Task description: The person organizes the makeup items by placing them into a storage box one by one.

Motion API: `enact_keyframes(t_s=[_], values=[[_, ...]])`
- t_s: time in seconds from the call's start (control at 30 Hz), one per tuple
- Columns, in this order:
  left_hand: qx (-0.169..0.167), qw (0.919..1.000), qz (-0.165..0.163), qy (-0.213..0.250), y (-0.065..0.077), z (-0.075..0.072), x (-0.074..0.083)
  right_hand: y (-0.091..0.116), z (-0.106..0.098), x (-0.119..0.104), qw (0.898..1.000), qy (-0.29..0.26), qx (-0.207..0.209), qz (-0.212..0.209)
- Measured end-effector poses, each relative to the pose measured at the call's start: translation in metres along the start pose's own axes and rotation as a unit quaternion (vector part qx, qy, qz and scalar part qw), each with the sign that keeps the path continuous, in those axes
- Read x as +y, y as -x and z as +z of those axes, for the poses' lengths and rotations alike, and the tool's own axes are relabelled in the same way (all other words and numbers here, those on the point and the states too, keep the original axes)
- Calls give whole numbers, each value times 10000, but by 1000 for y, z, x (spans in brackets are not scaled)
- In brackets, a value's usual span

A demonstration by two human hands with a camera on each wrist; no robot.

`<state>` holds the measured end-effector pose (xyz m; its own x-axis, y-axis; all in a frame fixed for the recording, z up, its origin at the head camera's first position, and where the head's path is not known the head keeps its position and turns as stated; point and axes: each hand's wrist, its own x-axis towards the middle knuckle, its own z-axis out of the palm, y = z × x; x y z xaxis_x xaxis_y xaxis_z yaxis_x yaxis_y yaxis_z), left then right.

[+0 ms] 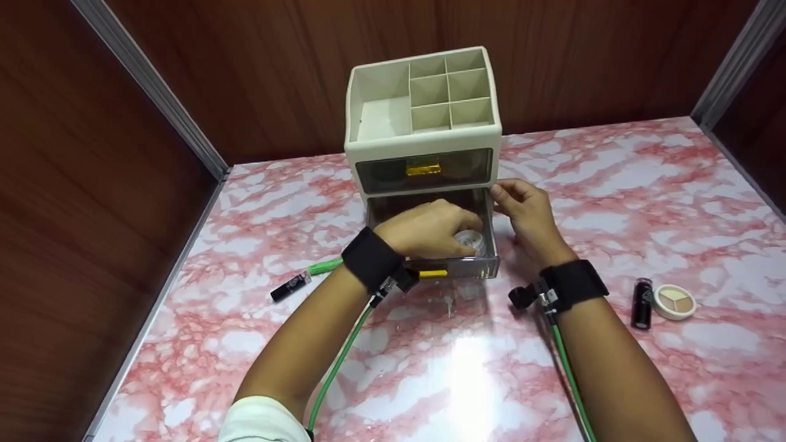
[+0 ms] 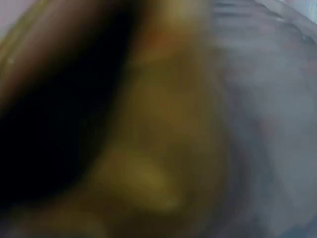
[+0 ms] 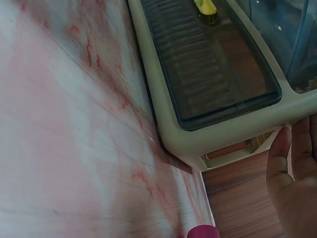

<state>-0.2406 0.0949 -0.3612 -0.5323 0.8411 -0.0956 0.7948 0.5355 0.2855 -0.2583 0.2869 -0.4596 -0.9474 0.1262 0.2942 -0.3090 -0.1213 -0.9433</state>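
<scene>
A cream cosmetics organizer [image 1: 424, 138] stands at the back of the table, its lower clear drawer [image 1: 470, 269] pulled out and its upper drawer [image 1: 454, 175] closed. My left hand [image 1: 430, 230] reaches down into the lower drawer, thumb and index finger around a small round clear container [image 1: 471, 239]. The left wrist view is too blurred to add detail. At the organizer's right side, my right hand [image 1: 529, 212] touches the edge with thumb and fingertips. In the right wrist view, the right hand's fingers [image 3: 279, 153] reach the side of the cream frame [image 3: 233, 121].
Left of the organizer lie a black-capped tube [image 1: 290, 287] and a green stick-like piece [image 1: 325, 266]. On the right are a black lipstick-like tube [image 1: 642, 304] and a round three-tone palette [image 1: 675, 302]. Brown panels [image 1: 295, 73] wall the marbled table [image 1: 245, 344].
</scene>
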Motion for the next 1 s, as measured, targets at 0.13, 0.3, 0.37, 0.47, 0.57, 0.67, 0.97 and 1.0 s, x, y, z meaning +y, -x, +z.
enact_keyframes(t_s=[0.13, 0.3, 0.37, 0.47, 0.57, 0.67, 0.97, 1.0], values=[[-90, 10000, 13, 27, 1, 0, -1, 0, 0, 0, 10000, -11, -29, 5], [-200, 9998, 86, 42, 3, -1, -2, 0, 2, -3, 10000, -42, 0, 83], [-259, 9996, 122, 77, 3, -1, -2, 0, 2, -3, 9999, -50, 9, 108], [-339, 9991, 217, 119, 2, -1, -3, -1, 0, -1, 9999, 17, 37, 103], [-400, 9987, 306, 111, 0, -1, -2, -1, -1, -1, 10000, -9, 39, 60], [-451, 9983, 349, 107, -2, -3, -1, -3, -2, 0, 10000, -6, 53, -24], [-460, 9957, 707, 372, 0, -5, -1, -2, -3, 1, 10000, 27, 73, 16], [-480, 9955, 731, 375, 1, -5, -1, -2, -3, 1, 10000, 25, 63, 50]])
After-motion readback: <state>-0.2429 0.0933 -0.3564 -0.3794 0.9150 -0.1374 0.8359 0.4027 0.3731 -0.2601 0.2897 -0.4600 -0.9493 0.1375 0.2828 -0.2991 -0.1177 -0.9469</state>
